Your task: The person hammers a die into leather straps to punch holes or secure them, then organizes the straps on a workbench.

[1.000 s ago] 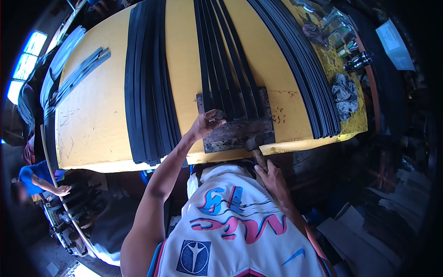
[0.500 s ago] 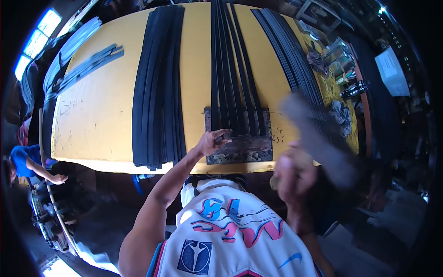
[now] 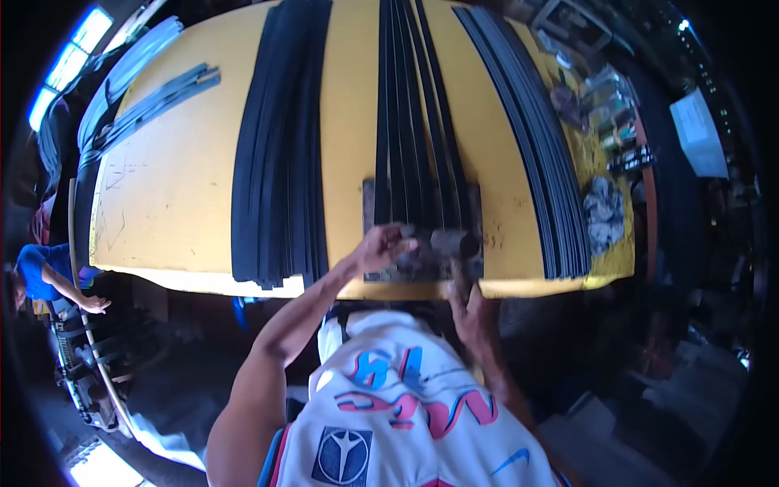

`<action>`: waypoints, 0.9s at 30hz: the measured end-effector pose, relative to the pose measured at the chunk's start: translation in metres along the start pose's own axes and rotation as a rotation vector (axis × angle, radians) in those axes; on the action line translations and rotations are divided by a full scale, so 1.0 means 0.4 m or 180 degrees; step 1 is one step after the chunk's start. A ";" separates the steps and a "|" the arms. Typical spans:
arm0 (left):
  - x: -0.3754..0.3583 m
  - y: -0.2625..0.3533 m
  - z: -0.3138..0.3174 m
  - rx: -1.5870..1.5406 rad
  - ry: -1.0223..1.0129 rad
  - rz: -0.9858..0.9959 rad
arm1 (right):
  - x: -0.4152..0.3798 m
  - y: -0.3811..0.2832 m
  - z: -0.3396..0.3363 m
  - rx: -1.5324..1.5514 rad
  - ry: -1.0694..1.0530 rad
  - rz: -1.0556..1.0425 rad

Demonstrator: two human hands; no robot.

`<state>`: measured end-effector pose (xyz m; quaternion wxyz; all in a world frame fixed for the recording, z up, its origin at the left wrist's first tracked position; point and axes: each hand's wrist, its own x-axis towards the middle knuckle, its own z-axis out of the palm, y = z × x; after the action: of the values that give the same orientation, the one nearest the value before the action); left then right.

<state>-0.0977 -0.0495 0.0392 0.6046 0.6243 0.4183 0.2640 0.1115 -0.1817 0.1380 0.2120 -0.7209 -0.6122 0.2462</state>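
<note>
The right hand was closed around the handle of a dark, blunt-headed hammer, gripping it near the front edge of the table. The left hand had its fingers curled about a small dark piece, blurred in the view, just beside the hammer's head; whether the two touched could not be told. Both the piece and the hammer's head were over a dark, scuffed rectangular plate, which lay flat at the front of the table. Several long, thin black strips ran away from the hands, their near ends on the plate, a few of them slightly fanned apart. Under everything was a broad yellow tabletop. To the left of the plate lay a wide bundle of flat black strips, its ends reaching the front edge; to the right, a slanting bundle of narrow dark grey strips. Beyond that sat a crumpled grey sheet. Far left, past the table, was another person in a blue top, one arm stretched out
</note>
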 end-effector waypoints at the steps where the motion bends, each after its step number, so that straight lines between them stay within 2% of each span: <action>1: -0.018 -0.016 0.028 -0.0027 -0.0070 -0.0106 | -0.003 0.012 -0.003 0.0060 0.0004 0.0195; 3: 0.071 -0.036 0.019 -0.0152 -0.0113 0.0445 | -0.003 0.043 -0.012 0.0188 -0.0043 0.0338; 4: 0.097 -0.045 0.012 0.0186 -0.0158 0.0412 | -0.009 0.057 -0.014 0.0211 -0.0020 0.0365; 6: 0.130 -0.060 0.011 0.0114 -0.0191 0.0261 | -0.014 0.089 -0.021 0.0196 -0.0436 0.0906; 7: 0.140 -0.067 0.012 0.0021 -0.0182 0.0092 | -0.020 0.104 -0.023 0.0216 -0.0417 0.0931; 11: 0.151 -0.094 0.013 0.0063 -0.0235 0.0324 | -0.052 0.161 -0.015 0.0381 -0.0515 0.0983; 21: 0.146 -0.092 0.028 0.0045 -0.0117 0.0414 | -0.078 0.200 -0.021 0.0594 -0.0599 0.1421; 27: 0.144 -0.083 0.029 -0.0004 -0.0118 0.0438 | -0.095 0.233 -0.005 0.0587 -0.0602 0.1434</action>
<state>-0.0653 -0.0098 -0.0048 0.5930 0.6561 0.3630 0.2936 0.1802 -0.2343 0.0866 0.1585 -0.7905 -0.4282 0.4082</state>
